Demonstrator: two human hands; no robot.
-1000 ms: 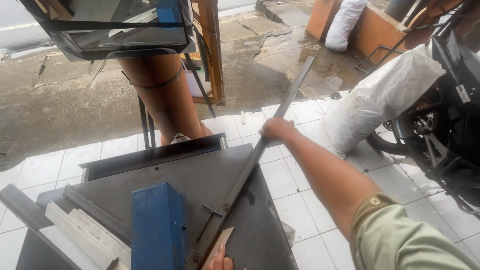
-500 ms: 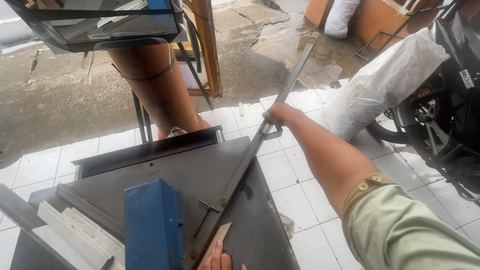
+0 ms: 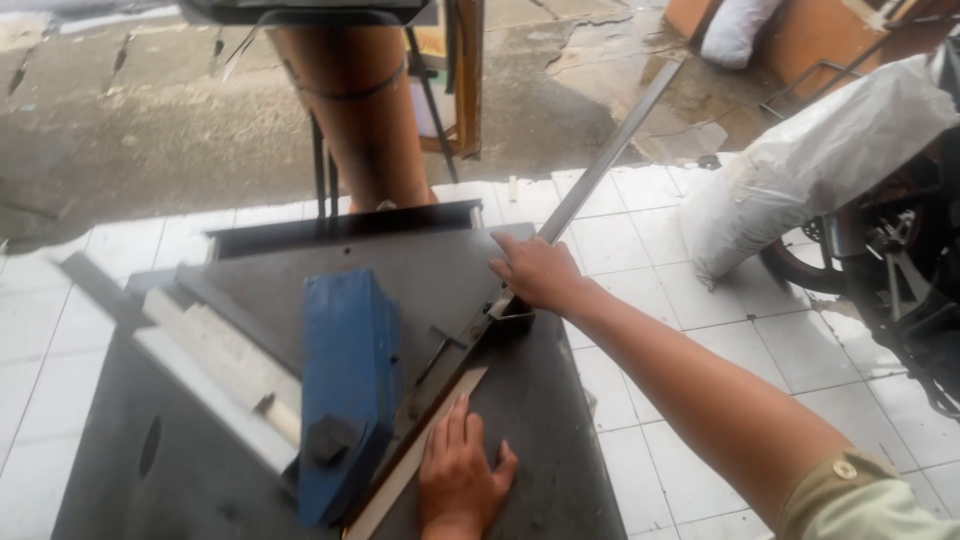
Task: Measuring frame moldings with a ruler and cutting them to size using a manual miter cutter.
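A long grey metal lever arm (image 3: 600, 165) runs diagonally from the upper right down to a dark cutting table (image 3: 540, 420). My right hand (image 3: 535, 272) grips this arm low down, close to the table top. My left hand (image 3: 458, 478) lies flat with fingers spread on the table, pressing a pale narrow strip (image 3: 415, 455) that sits along the blade edge. A blue metal block (image 3: 345, 385) stands just left of the strip.
A brown cylinder (image 3: 360, 120) on a thin metal stand rises behind the table. A white sack (image 3: 820, 170) and a motorcycle (image 3: 900, 270) stand at the right. Pale slats (image 3: 215, 365) lie at the table's left. White floor tiles surround it.
My right hand has pushed the lever arm down towards the table. My left hand has come further into view, flat on the strip. The view has tilted downwards.
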